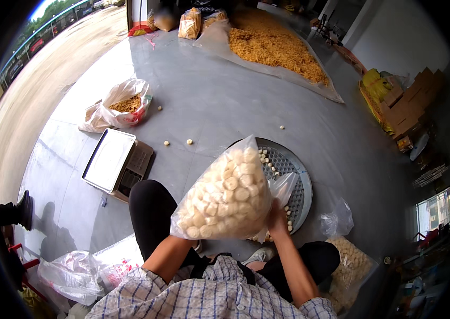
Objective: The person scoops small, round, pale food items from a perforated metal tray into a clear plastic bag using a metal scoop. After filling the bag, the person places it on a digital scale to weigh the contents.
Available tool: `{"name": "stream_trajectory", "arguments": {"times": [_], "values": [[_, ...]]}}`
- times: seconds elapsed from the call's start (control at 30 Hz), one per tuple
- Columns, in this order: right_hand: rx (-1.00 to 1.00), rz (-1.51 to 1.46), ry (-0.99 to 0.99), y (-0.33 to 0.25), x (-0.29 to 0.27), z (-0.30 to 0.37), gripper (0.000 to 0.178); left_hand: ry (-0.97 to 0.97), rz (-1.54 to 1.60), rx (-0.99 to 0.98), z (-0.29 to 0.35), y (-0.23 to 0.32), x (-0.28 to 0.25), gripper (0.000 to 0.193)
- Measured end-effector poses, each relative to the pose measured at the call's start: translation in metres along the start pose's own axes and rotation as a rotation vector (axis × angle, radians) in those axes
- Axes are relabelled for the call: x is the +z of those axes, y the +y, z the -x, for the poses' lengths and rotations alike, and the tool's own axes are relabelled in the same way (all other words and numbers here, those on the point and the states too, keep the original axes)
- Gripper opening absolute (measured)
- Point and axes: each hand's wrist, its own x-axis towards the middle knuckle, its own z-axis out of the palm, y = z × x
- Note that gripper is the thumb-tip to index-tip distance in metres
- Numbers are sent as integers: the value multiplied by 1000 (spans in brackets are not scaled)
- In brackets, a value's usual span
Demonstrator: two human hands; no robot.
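A clear plastic bag (227,194), full of pale, round, stubby pieces, is held up tilted in front of me. My right hand (276,219) is closed round its gathered end on the right side. From the lower left my left hand (183,242) reaches under the bag and supports it; the bag hides its fingers. Behind the bag a round metal tray (303,186) with a pattern of holes lies on the floor, partly covered. Some of the same pale pieces (265,158) are scattered on the tray.
A scale (111,159) stands left of my knee. Beyond it sits an open bag (126,103) of brown bits. Another filled clear bag (348,260) lies by my right leg, near a crumpled plastic bag (337,219). Farther off, a yellow-orange heap (273,45) covers a sheet; cartons (413,98) stand right.
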Motion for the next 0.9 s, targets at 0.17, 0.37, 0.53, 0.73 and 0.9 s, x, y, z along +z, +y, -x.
{"name": "stream_trajectory", "arguments": {"times": [0.17,0.37,0.53,0.73,0.9], "values": [[-674,645,484,-57,0,44,63,17,33,-37,7,-6,-5,58],[-953,734,34,-58,84,108,65,21,9,-80,25,9,22,55],[-430,-51,119,-44,57,78,54,30,-15,-234,43,45,107,52],[-801,316,49,-62,66,39,47,-177,-31,16,-21,52,101,43],[-1090,412,36,-99,71,27,41,-9,-39,38,-5,80,157,44]]}}
